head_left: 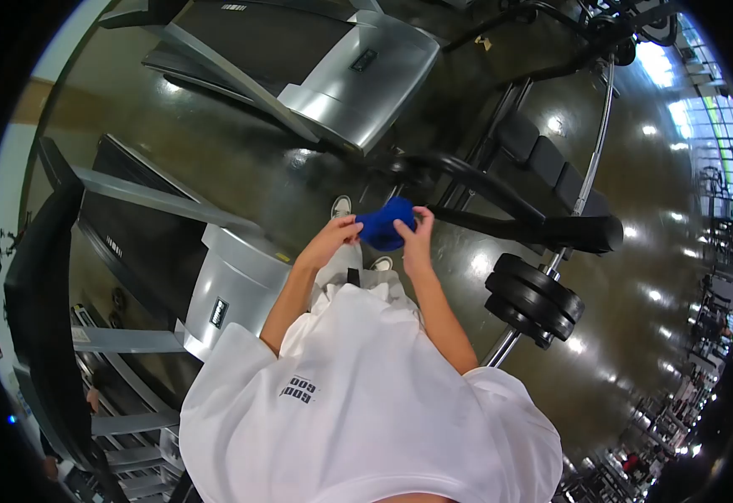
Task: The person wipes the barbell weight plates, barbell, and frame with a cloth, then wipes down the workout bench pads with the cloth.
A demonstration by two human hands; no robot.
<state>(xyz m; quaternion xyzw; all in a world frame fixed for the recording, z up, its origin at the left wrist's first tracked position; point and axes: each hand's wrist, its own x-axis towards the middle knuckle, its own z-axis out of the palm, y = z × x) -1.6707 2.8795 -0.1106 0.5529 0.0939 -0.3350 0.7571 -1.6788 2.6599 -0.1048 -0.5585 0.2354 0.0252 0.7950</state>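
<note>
A bright blue cloth [383, 225], bunched up, hangs between my two hands in front of my waist. My left hand [335, 238] pinches its left edge between thumb and fingers. At the cloth's right side, my right hand [417, 239] grips it, with the thumb lying on its near face. The cloth's far side and some of the fingertips are hidden. Below it show my light trousers and shoes [342, 206] on the dark, shiny floor.
Treadmills [232, 285] stand close on the left, another treadmill [366, 75] ahead. To the right, a bench [544, 159] stands by a rack with a padded black arm [580, 234]. A barbell [589, 180] carries black weight plates [534, 298].
</note>
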